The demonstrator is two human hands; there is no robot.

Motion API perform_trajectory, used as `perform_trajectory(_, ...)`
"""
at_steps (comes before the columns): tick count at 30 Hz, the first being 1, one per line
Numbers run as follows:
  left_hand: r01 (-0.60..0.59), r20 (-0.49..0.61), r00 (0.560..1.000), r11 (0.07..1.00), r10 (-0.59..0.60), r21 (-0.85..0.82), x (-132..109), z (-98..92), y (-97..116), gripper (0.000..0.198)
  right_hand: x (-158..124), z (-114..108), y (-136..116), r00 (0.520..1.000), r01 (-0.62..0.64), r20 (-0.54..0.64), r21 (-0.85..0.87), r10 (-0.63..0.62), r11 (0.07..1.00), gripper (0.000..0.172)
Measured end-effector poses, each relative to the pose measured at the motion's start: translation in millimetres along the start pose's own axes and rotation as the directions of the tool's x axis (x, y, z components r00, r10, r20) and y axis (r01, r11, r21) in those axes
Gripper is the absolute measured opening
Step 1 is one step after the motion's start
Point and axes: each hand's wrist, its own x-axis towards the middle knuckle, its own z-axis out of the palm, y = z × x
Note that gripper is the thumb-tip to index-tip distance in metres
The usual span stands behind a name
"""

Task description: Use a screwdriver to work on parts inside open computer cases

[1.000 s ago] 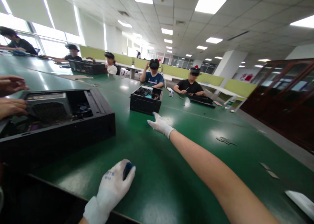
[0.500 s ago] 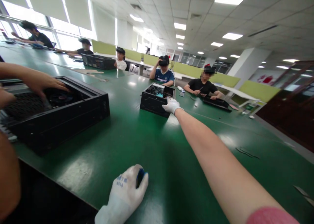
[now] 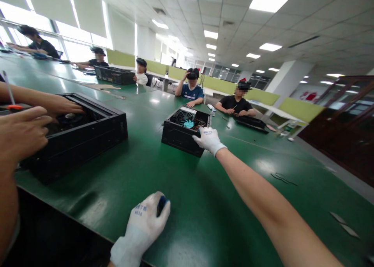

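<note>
My right hand (image 3: 208, 139), in a white glove, grips the near right corner of a black computer case (image 3: 182, 139). The thumb lies on the outside wall, and the other fingers reach over the rim. The case lies on the green table with its top side uncovered, showing a black fan grille, a turquoise fan (image 3: 188, 123) and some wires. My left hand (image 3: 147, 216), also gloved, rests low near the table's front edge with its fingers curled. Something dark and blue shows between thumb and fingers; whether it is the glove's palm or a held object is unclear.
At left, a co-worker's hands (image 3: 22, 132) are at a bigger black case (image 3: 87, 132), one with an orange-handled screwdriver (image 3: 15, 107). Several people sit across the green table (image 3: 187, 189). Thin strips (image 3: 344, 224) and dark wire pieces (image 3: 283, 179) lie at right.
The computer case has come nearer along with my right hand, and it has turned slightly. My left hand stays about where it was. The co-worker's screwdriver has come into view at left.
</note>
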Motion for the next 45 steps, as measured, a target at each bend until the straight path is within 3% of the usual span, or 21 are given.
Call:
perform_trajectory(10,-0.026,-0.054,0.998,1.000,0.026,0.005,-1,-7.6,5,0.034,-163,-33,24,0.981,0.155,-0.098,-0.095,-0.164,0.983,0.049)
perform_trajectory(13,-0.026,-0.184,0.983,0.997,0.013,-0.068,-1,-15.0,5,0.041,-208,-41,32,0.971,0.203,-0.114,-0.082,-0.212,0.976,0.048)
perform_trajectory(16,0.037,-0.334,0.941,0.996,-0.062,-0.083,-3,-29.9,14,0.049,-249,-47,40,0.955,0.253,-0.151,-0.042,-0.256,0.967,0.046)
perform_trajectory(20,0.007,-0.349,0.937,0.999,-0.025,-0.053,-13,-47.0,41,0.051,-292,-54,49,0.925,0.316,-0.219,-0.007,-0.310,0.949,0.042)
perform_trajectory(24,-0.024,-0.290,0.957,0.994,-0.007,-0.104,-34,-49.4,59,0.055,-324,-60,55,0.903,0.360,-0.263,0.030,-0.340,0.932,0.038)
perform_trajectory(33,-0.065,-0.246,0.969,0.989,0.031,-0.133,-70,-51.9,45,0.062,-369,-71,54,0.871,0.415,-0.330,0.099,-0.364,0.904,0.035)
perform_trajectory(45,-0.221,-0.196,0.959,0.974,0.205,-0.060,-107,-77.5,58,0.052,-418,-82,48,0.887,0.392,-0.340,0.191,-0.313,0.900,0.029)
